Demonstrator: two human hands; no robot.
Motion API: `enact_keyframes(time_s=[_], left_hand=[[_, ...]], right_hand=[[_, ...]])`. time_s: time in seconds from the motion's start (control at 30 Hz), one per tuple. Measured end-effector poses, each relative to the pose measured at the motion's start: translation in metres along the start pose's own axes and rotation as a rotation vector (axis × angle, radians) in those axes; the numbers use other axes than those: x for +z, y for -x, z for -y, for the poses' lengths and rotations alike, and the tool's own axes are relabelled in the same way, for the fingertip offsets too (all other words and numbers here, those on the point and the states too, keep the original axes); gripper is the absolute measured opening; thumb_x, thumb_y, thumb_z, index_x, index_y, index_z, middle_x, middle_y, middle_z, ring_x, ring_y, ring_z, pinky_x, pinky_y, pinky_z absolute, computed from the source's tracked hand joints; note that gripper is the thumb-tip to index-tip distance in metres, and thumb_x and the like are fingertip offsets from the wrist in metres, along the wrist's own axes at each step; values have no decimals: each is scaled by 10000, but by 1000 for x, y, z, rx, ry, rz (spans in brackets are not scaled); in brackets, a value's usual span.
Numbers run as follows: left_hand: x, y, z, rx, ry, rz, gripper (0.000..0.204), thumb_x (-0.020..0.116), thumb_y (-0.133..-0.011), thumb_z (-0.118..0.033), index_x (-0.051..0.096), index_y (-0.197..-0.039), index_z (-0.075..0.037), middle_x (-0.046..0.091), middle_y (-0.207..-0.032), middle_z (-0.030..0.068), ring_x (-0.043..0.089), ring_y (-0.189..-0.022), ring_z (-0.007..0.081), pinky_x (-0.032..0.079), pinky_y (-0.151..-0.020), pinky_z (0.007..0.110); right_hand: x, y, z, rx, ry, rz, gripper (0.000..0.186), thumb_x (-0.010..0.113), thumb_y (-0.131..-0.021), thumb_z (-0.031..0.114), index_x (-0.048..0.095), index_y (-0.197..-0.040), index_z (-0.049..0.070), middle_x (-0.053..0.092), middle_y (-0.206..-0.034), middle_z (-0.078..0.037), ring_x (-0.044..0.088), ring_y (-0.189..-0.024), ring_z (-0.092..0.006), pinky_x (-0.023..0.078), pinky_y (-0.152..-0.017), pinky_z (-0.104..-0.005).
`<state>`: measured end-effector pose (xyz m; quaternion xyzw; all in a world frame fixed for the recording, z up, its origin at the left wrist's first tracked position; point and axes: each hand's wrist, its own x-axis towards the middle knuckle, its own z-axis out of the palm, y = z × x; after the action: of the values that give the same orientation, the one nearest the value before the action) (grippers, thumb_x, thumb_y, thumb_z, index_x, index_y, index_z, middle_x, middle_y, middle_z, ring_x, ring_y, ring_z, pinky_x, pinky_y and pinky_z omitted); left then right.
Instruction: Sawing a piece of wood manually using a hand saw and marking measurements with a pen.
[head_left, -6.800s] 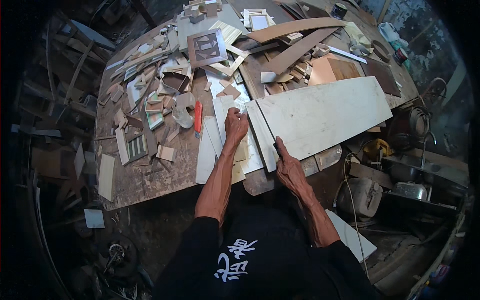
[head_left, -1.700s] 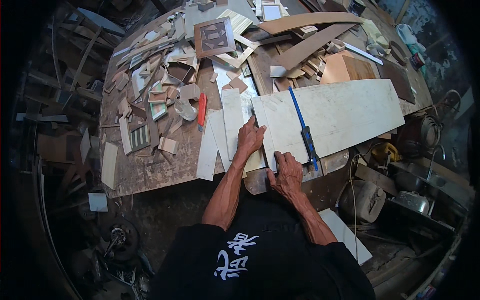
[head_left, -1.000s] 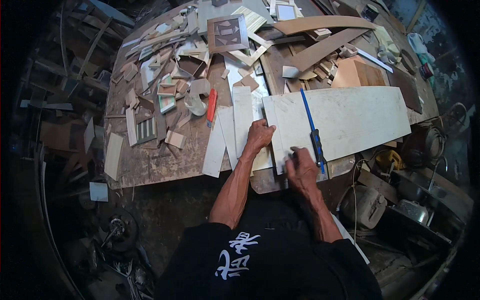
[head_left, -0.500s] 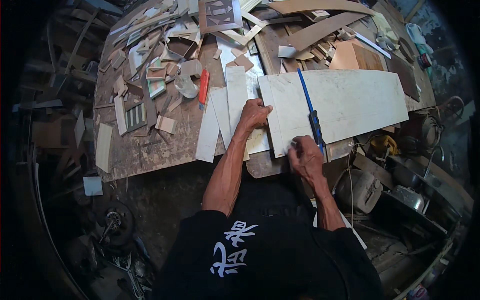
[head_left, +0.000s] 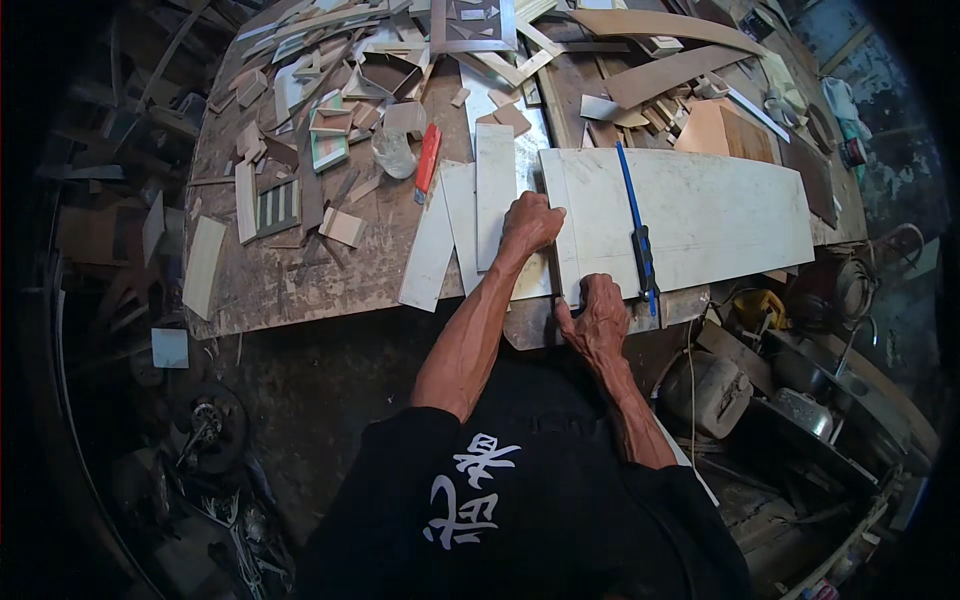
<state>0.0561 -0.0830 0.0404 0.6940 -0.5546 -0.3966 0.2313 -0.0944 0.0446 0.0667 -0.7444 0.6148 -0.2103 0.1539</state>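
Observation:
A large white board [head_left: 715,205] with a curved far edge lies at the front of the workbench. A narrow white strip [head_left: 562,215] runs along its left end, with a line between them. My left hand [head_left: 533,222] is closed on the strip's left edge, its fingers curled. At the board's near left corner, my right hand [head_left: 598,318] has its fingers bent over the top and its thumb at the strip's near end. A long thin blue tool with a black-and-blue handle [head_left: 642,258] lies across the board, right of both hands.
Several narrow white boards [head_left: 495,195] lie left of my left hand, near a red flat-handled tool [head_left: 428,160] and a clear plastic cup [head_left: 392,155]. Wood offcuts [head_left: 345,228] cover the workbench [head_left: 290,290]. A pale jerrycan [head_left: 715,390] stands below on the right.
My right hand, blurred and hovering by the board's near edge before, now rests at the near corner by the strip. My left hand stays on the left edge. The whole view has shifted slightly.

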Motion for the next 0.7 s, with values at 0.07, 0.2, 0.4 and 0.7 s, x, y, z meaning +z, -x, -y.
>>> enact_keyframes(time_s=[0.07,0.2,0.4,0.7], left_hand=[[-1,1,-2,-8,6,14,349,608,-727,-308,647,-754,38,641,-851,263,625,-857,404,494,-791,443],[3,2,-2,-40,5,16,364,607,-756,-289,619,-926,33,633,-947,265,609,-911,417,483,-817,448],[12,10,-3,21,66,-102,772,578,-787,-176,180,-1429,-15,610,-1001,293,588,-950,440,452,-863,459],[30,4,13,26,102,-294,530,582,-783,-186,443,-1249,24,610,-975,294,582,-924,456,454,-835,467]], right_hand=[[1,0,1,-8,-3,-41,363,712,-682,219,487,-890,26,496,-822,-134,511,-793,-318,419,-656,-412],[3,0,0,6,-16,-24,363,708,-680,219,483,-887,24,495,-829,-143,513,-802,-326,419,-666,-415],[1,-1,0,-1,-27,-7,354,701,-685,214,473,-883,28,480,-842,-145,506,-817,-327,422,-661,-426],[-6,-4,0,-12,-39,54,362,712,-689,224,479,-879,23,485,-825,-149,511,-799,-325,421,-655,-419]])
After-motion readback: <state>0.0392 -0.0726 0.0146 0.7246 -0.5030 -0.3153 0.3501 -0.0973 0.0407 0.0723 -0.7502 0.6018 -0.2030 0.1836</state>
